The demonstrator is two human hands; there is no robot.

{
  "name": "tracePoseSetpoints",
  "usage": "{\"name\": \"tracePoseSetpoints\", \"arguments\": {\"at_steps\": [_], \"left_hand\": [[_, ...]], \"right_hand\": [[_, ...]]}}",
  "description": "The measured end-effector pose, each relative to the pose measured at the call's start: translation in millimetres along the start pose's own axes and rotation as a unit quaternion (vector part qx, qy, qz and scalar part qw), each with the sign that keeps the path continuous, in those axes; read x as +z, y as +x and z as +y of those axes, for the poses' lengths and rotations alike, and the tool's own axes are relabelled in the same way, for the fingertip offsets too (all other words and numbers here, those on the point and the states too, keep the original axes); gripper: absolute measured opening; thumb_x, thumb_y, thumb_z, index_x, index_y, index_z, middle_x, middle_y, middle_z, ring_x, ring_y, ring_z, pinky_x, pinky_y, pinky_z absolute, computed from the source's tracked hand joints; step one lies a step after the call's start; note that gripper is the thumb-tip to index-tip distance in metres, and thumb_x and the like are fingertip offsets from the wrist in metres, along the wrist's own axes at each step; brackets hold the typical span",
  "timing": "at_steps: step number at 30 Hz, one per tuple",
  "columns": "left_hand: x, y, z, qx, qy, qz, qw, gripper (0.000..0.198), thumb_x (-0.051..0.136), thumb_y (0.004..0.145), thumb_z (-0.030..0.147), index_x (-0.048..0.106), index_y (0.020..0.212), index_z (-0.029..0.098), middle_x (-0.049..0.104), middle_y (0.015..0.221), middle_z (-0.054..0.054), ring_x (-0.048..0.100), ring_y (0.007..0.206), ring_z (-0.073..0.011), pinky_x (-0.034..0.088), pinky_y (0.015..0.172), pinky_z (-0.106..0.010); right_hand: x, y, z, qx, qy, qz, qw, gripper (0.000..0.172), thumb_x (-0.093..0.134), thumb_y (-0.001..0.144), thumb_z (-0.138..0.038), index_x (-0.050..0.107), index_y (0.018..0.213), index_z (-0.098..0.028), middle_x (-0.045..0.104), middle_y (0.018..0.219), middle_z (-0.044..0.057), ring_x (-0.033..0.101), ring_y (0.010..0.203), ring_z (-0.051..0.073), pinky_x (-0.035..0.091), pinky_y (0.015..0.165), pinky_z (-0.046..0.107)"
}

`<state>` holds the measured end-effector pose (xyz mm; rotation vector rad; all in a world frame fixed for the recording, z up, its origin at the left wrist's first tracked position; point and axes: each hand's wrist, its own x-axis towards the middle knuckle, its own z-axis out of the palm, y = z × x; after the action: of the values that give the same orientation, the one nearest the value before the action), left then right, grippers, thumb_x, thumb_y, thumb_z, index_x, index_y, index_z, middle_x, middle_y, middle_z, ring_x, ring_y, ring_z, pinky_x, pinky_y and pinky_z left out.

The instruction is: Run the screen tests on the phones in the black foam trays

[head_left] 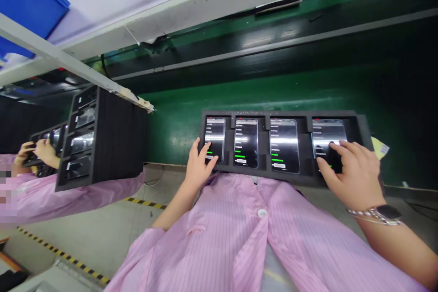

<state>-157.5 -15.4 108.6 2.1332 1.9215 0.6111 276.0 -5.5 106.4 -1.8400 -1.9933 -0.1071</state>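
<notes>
Head cam: left hand (199,166) open, fingertip on leftmost phone (215,137); right hand (354,175) open, probably touching rightmost phone (325,136), nothing gripped.

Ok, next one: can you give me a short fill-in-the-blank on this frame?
1. The tray holds ____ phones.
2. The left hand touches the ____ phone.
3. The right hand touches the ____ phone.
4. The watch is on the ____ wrist.

Missing words: four; leftmost; rightmost; right.
</notes>
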Motion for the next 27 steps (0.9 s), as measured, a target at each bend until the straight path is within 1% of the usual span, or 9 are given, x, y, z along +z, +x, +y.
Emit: {"name": "tracePoseSetpoints", "arguments": {"at_steps": [4,12,16,18,20,22,24,26,27], "left_hand": [[0.8,0,-1,-0.005,0.001,0.001,1.0,0.055,0.051,0.104,0.055,0.053,0.148,0.021,0.034,0.164,-0.02,0.039,0.152,-0.0362,0.043,0.119,-0.057],[0.2,0,-1,-0.009,0.001,-0.008,1.0,0.059,0.05,0.104,0.057,0.048,0.151,0.021,0.034,0.165,-0.021,0.041,0.151,-0.0365,0.042,0.12,-0.059],[-4.2,1,4,-0.014,0.027,-0.021,0.999,0.067,0.054,0.101,0.062,0.046,0.153,0.021,0.034,0.164,-0.022,0.038,0.151,-0.0407,0.038,0.121,-0.064],[-6.4,3,11,0.0,0.043,-0.034,0.999,0.07,0.058,0.098,0.065,0.048,0.153,0.023,0.034,0.165,-0.021,0.033,0.152,-0.0438,0.031,0.122,-0.069],[-6.0,9,23,0.029,0.047,-0.046,0.997,0.072,0.061,0.095,0.068,0.049,0.153,0.027,0.032,0.167,-0.018,0.029,0.154,-0.0454,0.024,0.124,-0.074],[-2.2,21,39,0.063,0.043,-0.056,0.995,0.074,0.065,0.092,0.069,0.05,0.153,0.031,0.029,0.169,-0.016,0.023,0.156,-0.0471,0.017,0.124,-0.077],[2.4,36,56,0.081,0.046,-0.073,0.993,0.075,0.069,0.089,0.069,0.052,0.153,0.033,0.025,0.171,-0.015,0.017,0.158,-0.0507,0.012,0.122,-0.081],[1.8,51,72,0.068,0.061,-0.113,0.989,0.076,0.071,0.087,0.069,0.054,0.153,0.036,0.022,0.173,-0.013,0.01,0.158,-0.0551,0.01,0.12,-0.084],[-2.4,57,79,0.055,0.07,-0.147,0.985,0.075,0.071,0.086,0.07,0.055,0.152,0.037,0.021,0.174,-0.012,0.009,0.158,-0.0568,0.01,0.119,-0.084]], "right_hand": [[4,1,2,-0.008,0.0,0.01,1.0,0.059,0.039,0.1,-0.059,0.066,0.121,-0.011,0.067,0.127,0.023,0.056,0.13,0.038,0.041,0.112,0.054],[8,-1,4,0.005,0.001,0.002,1.0,0.064,0.035,0.099,-0.063,0.068,0.12,-0.012,0.066,0.128,0.023,0.056,0.13,0.04,0.04,0.114,0.056],[7,-1,3,-0.006,0.012,0.003,1.0,0.062,0.039,0.099,-0.063,0.069,0.119,-0.013,0.066,0.128,0.024,0.056,0.13,0.039,0.042,0.112,0.055],[4,0,-5,-0.025,0.021,0.0,0.999,0.061,0.04,0.1,-0.063,0.069,0.116,-0.012,0.065,0.129,0.024,0.056,0.129,0.039,0.043,0.112,0.055],[1,3,-19,-0.044,0.023,-0.015,0.999,0.061,0.039,0.103,-0.061,0.07,0.119,-0.011,0.061,0.135,0.026,0.053,0.133,0.041,0.039,0.114,0.059],[2,9,-35,-0.052,0.013,-0.042,0.998,0.061,0.038,0.106,-0.059,0.068,0.129,-0.012,0.053,0.146,0.027,0.044,0.142,0.045,0.033,0.115,0.069],[5,17,-48,-0.043,-0.001,-0.077,0.996,0.061,0.04,0.106,-0.06,0.064,0.141,-0.016,0.04,0.158,0.027,0.034,0.148,0.05,0.03,0.111,0.078],[9,25,-54,-0.028,-0.014,-0.103,0.994,0.063,0.047,0.102,-0.064,0.062,0.146,-0.022,0.032,0.164,0.026,0.032,0.146,0.056,0.031,0.105,0.083],[8,28,-53,-0.026,-0.019,-0.117,0.993,0.065,0.05,0.099,-0.067,0.063,0.146,-0.024,0.032,0.164,0.026,0.035,0.144,0.058,0.033,0.102,0.084]]}}
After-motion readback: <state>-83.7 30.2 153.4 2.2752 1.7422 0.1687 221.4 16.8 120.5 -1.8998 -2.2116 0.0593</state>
